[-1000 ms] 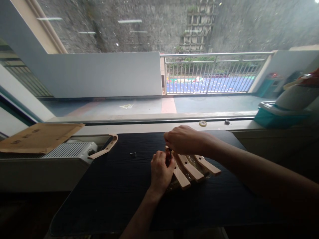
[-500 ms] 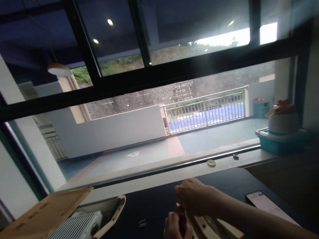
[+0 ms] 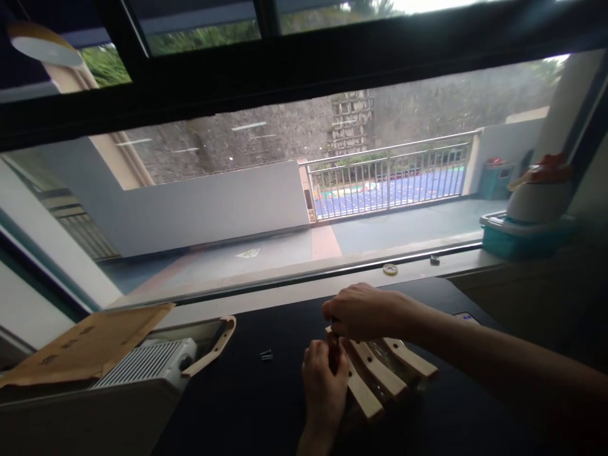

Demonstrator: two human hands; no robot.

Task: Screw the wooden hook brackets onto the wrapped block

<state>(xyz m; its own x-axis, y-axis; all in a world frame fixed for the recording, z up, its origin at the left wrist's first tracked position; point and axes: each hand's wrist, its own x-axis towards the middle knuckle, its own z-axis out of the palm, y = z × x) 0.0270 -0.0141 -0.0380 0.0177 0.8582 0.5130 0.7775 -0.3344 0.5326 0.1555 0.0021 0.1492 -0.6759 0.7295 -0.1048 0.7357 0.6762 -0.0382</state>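
Observation:
Several pale, curved wooden slats with drilled holes lie side by side on the dark tabletop. My left hand is closed at their near-left end, its fingers curled around a piece I cannot see clearly. Just above it, my right hand is closed with bent fingers over the slats' far end; a small dark thing shows under the fingers, too hidden to name. To the left, a few metal screws lie on the table.
A curved wooden piece with holes rests by a white slatted appliance, beside brown paper packaging. A phone lies behind my right forearm. A tape roll and teal box stand on the window sill.
The view has tilted down, so more of the table and slats shows. Both hands stay together at the slats' end; the right forearm now covers most of the phone.

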